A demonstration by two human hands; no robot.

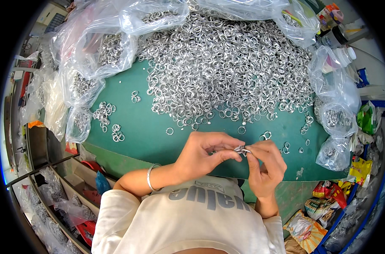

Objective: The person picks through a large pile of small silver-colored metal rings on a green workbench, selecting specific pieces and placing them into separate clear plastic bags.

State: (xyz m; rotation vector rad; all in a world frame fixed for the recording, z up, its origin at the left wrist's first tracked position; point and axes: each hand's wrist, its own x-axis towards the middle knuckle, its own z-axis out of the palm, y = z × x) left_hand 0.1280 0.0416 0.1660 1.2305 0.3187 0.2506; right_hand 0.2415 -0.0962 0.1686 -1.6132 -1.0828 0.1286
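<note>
My left hand (205, 154) and my right hand (266, 163) meet above the near edge of the green table (146, 131). Both pinch a small cluster of silver metal rings (242, 150) between thumb and fingertips. A silver bangle (149, 177) circles my left wrist. A big heap of loose silver rings (226, 67) covers the far half of the table, just beyond my hands. A few stray rings (265, 135) lie right by my right hand.
Clear plastic bags of rings (99, 51) crowd the left and back; more bags (336, 122) sit at the right edge. Small ring clusters (103, 113) lie on the left of the mat. Snack packets (328, 194) and bottles (340, 46) are on the right, shelves with bags (52, 190) lower left.
</note>
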